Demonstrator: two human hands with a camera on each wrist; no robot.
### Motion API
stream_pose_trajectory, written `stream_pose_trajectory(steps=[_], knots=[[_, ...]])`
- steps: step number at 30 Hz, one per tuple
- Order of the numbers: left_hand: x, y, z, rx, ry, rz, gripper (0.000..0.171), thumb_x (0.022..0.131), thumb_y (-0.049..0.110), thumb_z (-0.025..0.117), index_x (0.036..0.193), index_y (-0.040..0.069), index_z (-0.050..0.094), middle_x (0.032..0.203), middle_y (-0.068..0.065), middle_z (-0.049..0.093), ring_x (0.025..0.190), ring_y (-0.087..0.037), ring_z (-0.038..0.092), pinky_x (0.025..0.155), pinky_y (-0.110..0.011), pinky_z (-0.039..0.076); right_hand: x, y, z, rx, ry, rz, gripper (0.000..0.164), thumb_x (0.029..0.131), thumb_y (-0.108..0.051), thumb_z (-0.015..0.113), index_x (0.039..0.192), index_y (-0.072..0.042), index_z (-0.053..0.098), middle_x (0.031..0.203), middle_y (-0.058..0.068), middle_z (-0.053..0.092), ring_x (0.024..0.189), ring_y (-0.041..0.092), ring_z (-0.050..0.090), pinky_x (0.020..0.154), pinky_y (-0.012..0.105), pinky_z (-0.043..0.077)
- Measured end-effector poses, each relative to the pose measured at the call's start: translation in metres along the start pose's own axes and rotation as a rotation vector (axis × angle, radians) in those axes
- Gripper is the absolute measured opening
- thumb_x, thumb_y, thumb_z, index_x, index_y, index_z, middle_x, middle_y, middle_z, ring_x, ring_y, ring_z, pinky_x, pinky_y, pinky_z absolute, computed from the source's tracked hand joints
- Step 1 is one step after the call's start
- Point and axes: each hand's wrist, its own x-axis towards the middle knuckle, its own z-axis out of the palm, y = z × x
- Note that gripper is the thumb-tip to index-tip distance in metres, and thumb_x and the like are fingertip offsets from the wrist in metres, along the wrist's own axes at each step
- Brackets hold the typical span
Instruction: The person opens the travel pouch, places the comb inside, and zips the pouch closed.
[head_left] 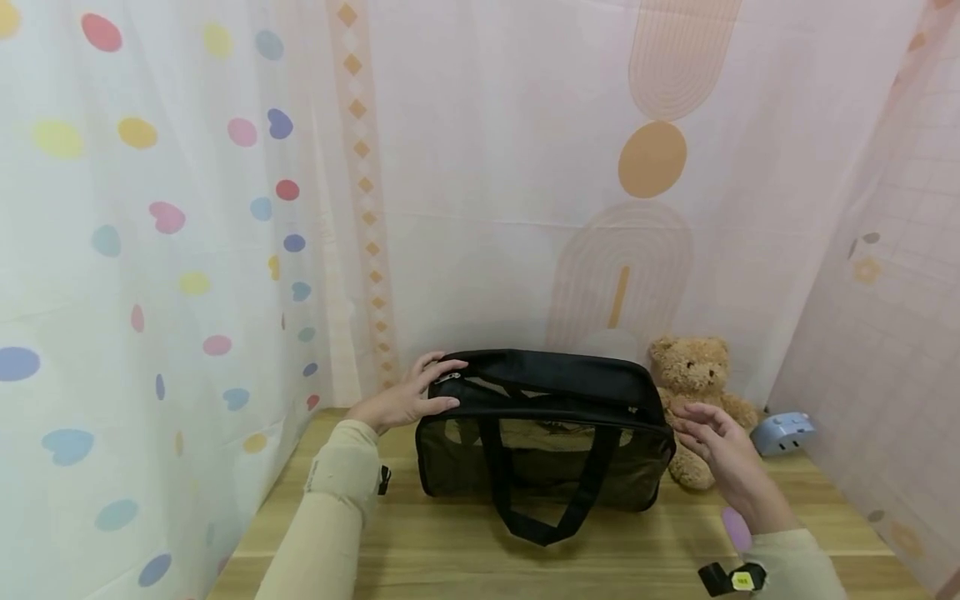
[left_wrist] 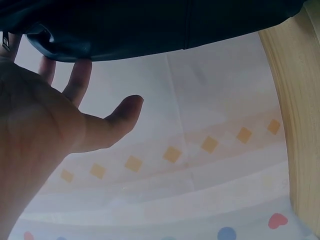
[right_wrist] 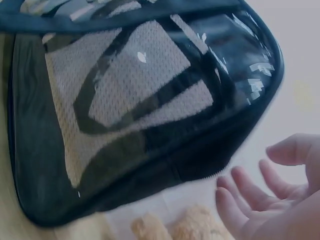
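A black bag (head_left: 555, 392) with see-through panels stands on the table, its black strap handle (head_left: 543, 533) hanging down the front. Its zipped top shows a gap along the zipper, with a metal zipper pull (head_left: 447, 377) at the left end. My left hand (head_left: 408, 396) rests on the bag's top left corner; in the left wrist view its fingers (left_wrist: 80, 80) touch the dark edge and the thumb stands apart. Beside the bag's right end, my right hand (head_left: 723, 450) has loosely bent fingers and holds nothing. The right wrist view shows it apart from the bag (right_wrist: 150, 90).
A brown teddy bear (head_left: 693, 371) sits behind the bag's right end. Right of it lies a light blue object (head_left: 782, 433) with dark slots. A purple shape (head_left: 737, 529) shows under my right wrist. Patterned curtains (head_left: 487, 208) enclose the wooden table (head_left: 450, 558).
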Motion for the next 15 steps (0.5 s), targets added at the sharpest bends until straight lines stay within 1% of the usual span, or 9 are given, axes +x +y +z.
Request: stream_pose_trajectory(steps=[3, 6, 8, 9, 11, 13, 15], knots=[[0.0, -0.003, 0.001, 0.0, 0.009, 0.002, 0.07, 0.099, 0.049, 0.062, 0.159, 0.028, 0.032, 0.167, -0.008, -0.005, 0.149, -0.048, 0.013, 0.109, -0.07, 0.025, -0.005, 0.004, -0.015, -0.03, -0.037, 0.053, 0.031, 0.109, -0.017, 0.05, 0.133, 0.0, 0.042, 0.114, -0.012, 0.06, 0.105, 0.002, 0.062, 0.092, 0.022, 0.051], [0.002, -0.004, 0.003, -0.007, 0.018, -0.002, 0.07, 0.098, 0.052, 0.063, 0.158, 0.031, 0.034, 0.168, -0.005, -0.004, 0.149, -0.046, 0.014, 0.11, -0.068, 0.026, -0.009, 0.011, -0.032, -0.072, -0.046, 0.129, 0.03, 0.109, -0.017, 0.049, 0.132, 0.0, 0.043, 0.113, -0.011, 0.06, 0.104, 0.002, 0.063, 0.091, 0.024, 0.052], [0.002, -0.004, 0.003, -0.009, 0.023, -0.002, 0.07, 0.097, 0.052, 0.063, 0.157, 0.032, 0.034, 0.168, -0.003, -0.003, 0.15, -0.044, 0.013, 0.11, -0.068, 0.026, -0.012, 0.017, -0.043, -0.132, -0.042, 0.171, 0.033, 0.109, -0.016, 0.048, 0.134, 0.005, 0.041, 0.115, -0.007, 0.06, 0.101, 0.001, 0.062, 0.09, 0.025, 0.053], [0.002, -0.004, 0.003, -0.011, 0.025, -0.003, 0.07, 0.097, 0.051, 0.064, 0.157, 0.032, 0.034, 0.168, -0.002, -0.003, 0.15, -0.044, 0.013, 0.11, -0.068, 0.026, -0.014, 0.02, -0.048, -0.168, -0.037, 0.192, 0.036, 0.109, -0.015, 0.047, 0.135, 0.009, 0.04, 0.117, -0.004, 0.061, 0.099, 0.0, 0.062, 0.09, 0.026, 0.053], [0.003, -0.002, 0.003, -0.015, 0.024, -0.007, 0.07, 0.097, 0.049, 0.065, 0.158, 0.031, 0.033, 0.168, -0.002, -0.003, 0.15, -0.043, 0.013, 0.111, -0.067, 0.026, -0.018, 0.028, -0.058, -0.251, -0.046, 0.23, 0.042, 0.11, -0.014, 0.044, 0.138, 0.015, 0.035, 0.124, 0.009, 0.06, 0.098, -0.001, 0.06, 0.09, 0.029, 0.053], [0.003, -0.001, 0.003, -0.012, 0.016, -0.005, 0.071, 0.098, 0.046, 0.065, 0.159, 0.029, 0.031, 0.168, -0.003, -0.003, 0.15, -0.044, 0.014, 0.111, -0.066, 0.026, -0.024, 0.035, -0.067, -0.313, -0.062, 0.266, 0.046, 0.11, -0.013, 0.042, 0.14, 0.02, 0.031, 0.13, 0.022, 0.056, 0.101, 0.003, 0.061, 0.092, 0.033, 0.054], [0.003, 0.001, 0.003, -0.006, 0.005, -0.008, 0.073, 0.098, 0.044, 0.065, 0.16, 0.029, 0.029, 0.168, -0.003, -0.003, 0.15, -0.044, 0.014, 0.111, -0.065, 0.027, -0.029, 0.043, -0.075, -0.343, -0.079, 0.305, 0.046, 0.11, -0.011, 0.039, 0.139, 0.022, 0.03, 0.133, 0.032, 0.051, 0.105, 0.012, 0.062, 0.093, 0.038, 0.054]])
